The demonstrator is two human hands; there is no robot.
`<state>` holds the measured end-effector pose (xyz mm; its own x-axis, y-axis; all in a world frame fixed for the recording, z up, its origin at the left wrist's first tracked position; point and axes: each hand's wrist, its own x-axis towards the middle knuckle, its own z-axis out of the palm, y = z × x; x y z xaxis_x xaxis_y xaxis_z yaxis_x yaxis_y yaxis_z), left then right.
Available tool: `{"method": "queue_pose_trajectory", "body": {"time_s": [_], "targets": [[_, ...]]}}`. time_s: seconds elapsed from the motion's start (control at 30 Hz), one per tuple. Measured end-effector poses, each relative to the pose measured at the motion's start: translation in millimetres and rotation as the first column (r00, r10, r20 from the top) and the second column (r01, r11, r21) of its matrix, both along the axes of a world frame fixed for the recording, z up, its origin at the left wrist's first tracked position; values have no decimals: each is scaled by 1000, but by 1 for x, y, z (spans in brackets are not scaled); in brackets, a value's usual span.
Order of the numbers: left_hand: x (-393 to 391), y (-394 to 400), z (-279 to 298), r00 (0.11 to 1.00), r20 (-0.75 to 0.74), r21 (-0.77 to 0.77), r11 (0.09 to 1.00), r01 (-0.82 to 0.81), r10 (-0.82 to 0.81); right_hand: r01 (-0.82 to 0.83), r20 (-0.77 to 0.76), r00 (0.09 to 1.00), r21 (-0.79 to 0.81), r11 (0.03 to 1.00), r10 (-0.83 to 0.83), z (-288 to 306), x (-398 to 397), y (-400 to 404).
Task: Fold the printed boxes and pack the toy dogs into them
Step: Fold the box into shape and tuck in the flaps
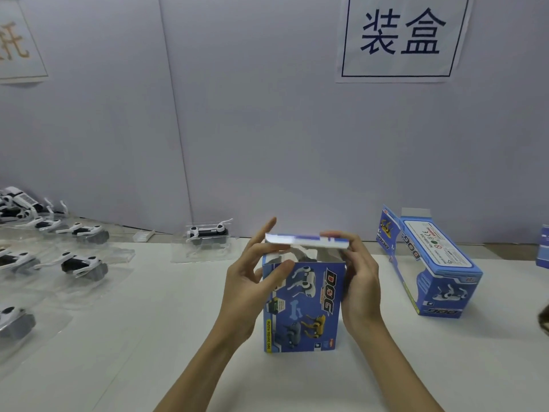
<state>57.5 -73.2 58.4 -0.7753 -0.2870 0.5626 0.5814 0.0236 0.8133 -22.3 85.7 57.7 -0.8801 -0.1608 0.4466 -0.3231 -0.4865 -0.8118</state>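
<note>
Box point(301, 307) upright on surface point(148, 337); left hand point(249, 281) and right hand point(361, 281) each pinch lid point(306, 241). Risk: tuck flap misses slot, buckles; box tips.

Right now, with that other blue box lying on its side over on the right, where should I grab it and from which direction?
Probably from above, across its long side walls near the middle. The lying box rests flat on the table with its label panel up, so a thumb on one long wall and fingers on the other should hold it. Avoid the raised flaps at its far end; they look likely to bend.
</note>
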Motion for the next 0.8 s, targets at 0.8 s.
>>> {"method": "queue_pose_trajectory", "body": {"time_s": [0.8], "targets": [[-16,-7,-25,871,-167,-339,803,-490,461,257,-65,965,77,963,-253,-13,18,-21]]}}
